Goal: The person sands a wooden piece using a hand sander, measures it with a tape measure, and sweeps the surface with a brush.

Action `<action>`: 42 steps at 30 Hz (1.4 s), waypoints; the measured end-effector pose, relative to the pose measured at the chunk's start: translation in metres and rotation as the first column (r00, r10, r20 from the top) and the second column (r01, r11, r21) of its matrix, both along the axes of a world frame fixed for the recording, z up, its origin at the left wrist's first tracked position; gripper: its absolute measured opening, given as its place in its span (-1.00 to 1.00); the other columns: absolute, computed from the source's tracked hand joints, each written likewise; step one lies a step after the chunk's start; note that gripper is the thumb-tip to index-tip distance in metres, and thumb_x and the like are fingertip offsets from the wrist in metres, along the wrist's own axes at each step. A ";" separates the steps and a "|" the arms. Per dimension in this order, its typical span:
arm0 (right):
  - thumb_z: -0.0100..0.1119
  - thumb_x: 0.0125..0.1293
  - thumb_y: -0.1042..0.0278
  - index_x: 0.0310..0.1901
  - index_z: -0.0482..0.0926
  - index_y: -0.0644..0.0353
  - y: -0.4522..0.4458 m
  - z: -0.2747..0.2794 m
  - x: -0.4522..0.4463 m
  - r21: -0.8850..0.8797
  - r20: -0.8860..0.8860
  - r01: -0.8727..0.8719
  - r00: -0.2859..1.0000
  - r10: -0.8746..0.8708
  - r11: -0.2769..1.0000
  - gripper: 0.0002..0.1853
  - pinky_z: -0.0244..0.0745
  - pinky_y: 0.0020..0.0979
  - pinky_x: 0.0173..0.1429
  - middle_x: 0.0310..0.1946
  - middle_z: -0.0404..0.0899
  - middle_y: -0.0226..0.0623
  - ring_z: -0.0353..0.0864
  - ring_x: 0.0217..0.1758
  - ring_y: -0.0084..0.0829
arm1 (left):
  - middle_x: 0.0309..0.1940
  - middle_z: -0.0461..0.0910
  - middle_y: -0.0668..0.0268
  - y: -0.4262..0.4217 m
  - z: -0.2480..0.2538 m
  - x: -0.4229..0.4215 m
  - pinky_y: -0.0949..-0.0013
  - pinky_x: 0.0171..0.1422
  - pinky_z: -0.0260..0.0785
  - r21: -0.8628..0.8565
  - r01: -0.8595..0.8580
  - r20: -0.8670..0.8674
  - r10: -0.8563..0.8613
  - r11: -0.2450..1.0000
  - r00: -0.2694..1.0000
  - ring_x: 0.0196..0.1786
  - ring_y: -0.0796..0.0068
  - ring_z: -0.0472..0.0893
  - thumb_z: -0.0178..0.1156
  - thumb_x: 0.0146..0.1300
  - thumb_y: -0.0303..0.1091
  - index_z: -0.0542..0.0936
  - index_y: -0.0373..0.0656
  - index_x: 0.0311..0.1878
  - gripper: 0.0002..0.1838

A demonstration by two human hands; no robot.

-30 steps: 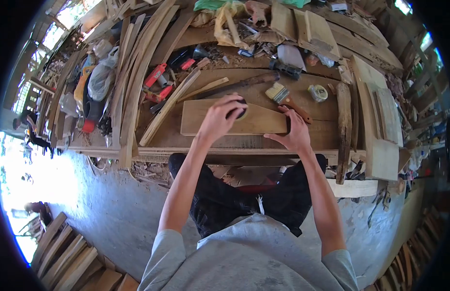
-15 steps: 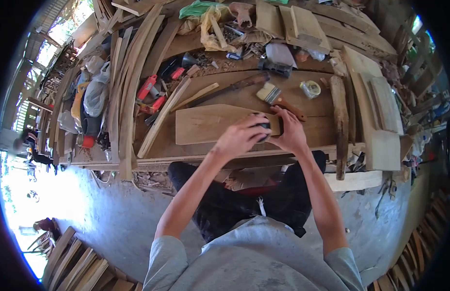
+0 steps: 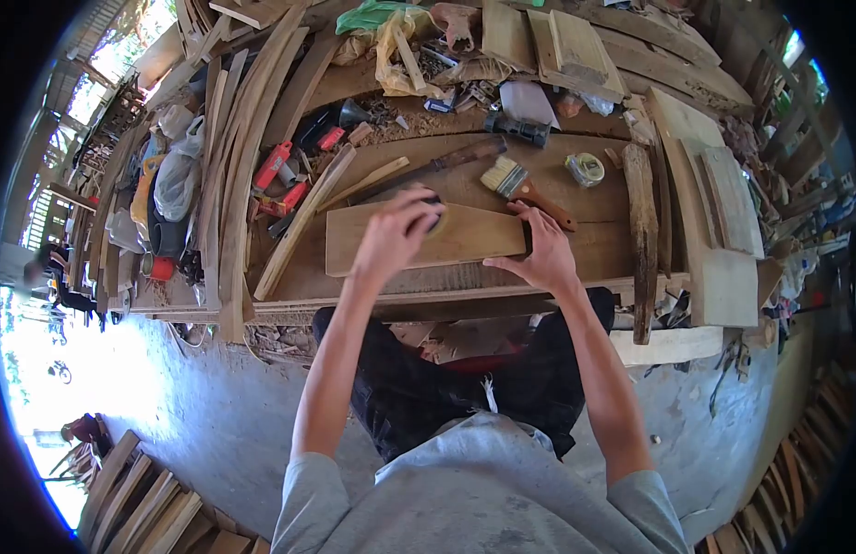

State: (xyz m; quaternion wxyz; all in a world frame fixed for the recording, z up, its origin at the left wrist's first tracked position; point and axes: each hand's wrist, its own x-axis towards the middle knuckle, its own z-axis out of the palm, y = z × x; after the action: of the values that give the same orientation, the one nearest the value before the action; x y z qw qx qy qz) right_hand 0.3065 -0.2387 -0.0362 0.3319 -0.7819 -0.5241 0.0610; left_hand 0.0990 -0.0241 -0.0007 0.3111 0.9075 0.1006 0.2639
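Observation:
A tapered wooden board lies flat on the bench, its wide end to the left. My left hand is over the board's left half, closed around a small dark, round-edged pad. My fingers hide most of that pad, so its exact kind is unclear. At the narrow right end, my right hand grips the board, with the thumb at the near edge and the fingers at the far side. Just beyond those fingers rests a paintbrush with a brown handle and pale bristles.
Behind the board lie a long wooden-handled tool, a tape measure and a dark cylindrical object. Red-and-black tools sit left, beside a wooden strip. A rough stick and stacked planks border the right.
My left hand has moved left along the board with the dark pad, from near the narrow end. My right hand stays at the narrow end, its thumb now more visible.

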 end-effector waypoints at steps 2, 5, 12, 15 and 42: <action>0.73 0.02 -0.44 0.42 0.51 0.24 0.000 -0.002 0.001 0.029 0.028 -0.003 1.000 0.002 1.000 0.12 0.50 -0.02 0.61 0.39 0.68 -0.16 0.61 0.53 0.04 | 0.29 0.75 0.16 0.021 -0.009 -0.009 0.07 0.57 0.60 -0.020 -0.218 0.002 0.218 0.976 0.976 0.45 0.02 0.69 0.37 0.53 -0.43 0.83 -0.12 0.10 -0.82; 0.73 0.01 -0.45 0.40 0.51 0.25 0.002 -0.002 0.002 0.005 0.023 -0.008 1.000 0.008 1.000 0.12 0.51 -0.02 0.59 0.39 0.69 -0.16 0.62 0.51 0.05 | 0.31 0.74 0.18 -0.023 -0.002 -0.026 0.05 0.63 0.55 0.080 -0.002 -0.036 0.005 0.997 0.999 0.49 0.04 0.67 0.36 0.54 -0.44 0.84 -0.12 0.12 -0.81; 0.74 0.01 -0.43 0.24 0.53 0.23 0.001 0.000 -0.001 0.039 0.030 -0.005 1.000 0.003 0.999 0.01 0.52 -0.04 0.58 0.40 0.69 -0.17 0.64 0.50 0.02 | 0.28 0.77 0.13 0.032 -0.002 -0.073 0.09 0.48 0.59 -0.004 -0.300 0.024 0.300 0.954 0.954 0.41 0.05 0.73 0.39 0.47 -0.51 0.85 -0.12 0.06 -0.82; 0.75 0.01 -0.42 0.23 0.53 0.24 0.002 -0.002 0.000 0.039 0.042 -0.007 0.999 0.006 0.999 0.00 0.53 -0.04 0.57 0.39 0.70 -0.16 0.65 0.49 0.01 | 0.28 0.78 0.15 0.008 -0.004 -0.090 0.07 0.54 0.55 0.089 -0.108 -0.009 0.110 0.990 0.994 0.37 0.01 0.75 0.39 0.47 -0.53 0.85 -0.11 0.10 -0.78; 0.78 -0.05 -0.41 0.40 0.53 0.21 0.001 -0.003 0.001 0.033 -0.031 0.017 0.999 -0.016 0.999 0.12 0.50 -0.03 0.60 0.37 0.69 -0.21 0.62 0.51 0.01 | 0.27 0.79 0.17 0.011 0.000 -0.050 0.13 0.55 0.58 -0.060 -0.258 -0.002 0.258 0.964 0.966 0.46 0.10 0.70 0.39 0.46 -0.55 0.87 -0.09 0.11 -0.76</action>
State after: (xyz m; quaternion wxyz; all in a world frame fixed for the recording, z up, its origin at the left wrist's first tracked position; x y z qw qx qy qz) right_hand 0.3072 -0.2382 -0.0395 0.3534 -0.7794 -0.5136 0.0614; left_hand 0.0493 -0.0135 -0.0007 0.3013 0.8762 0.2248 0.3017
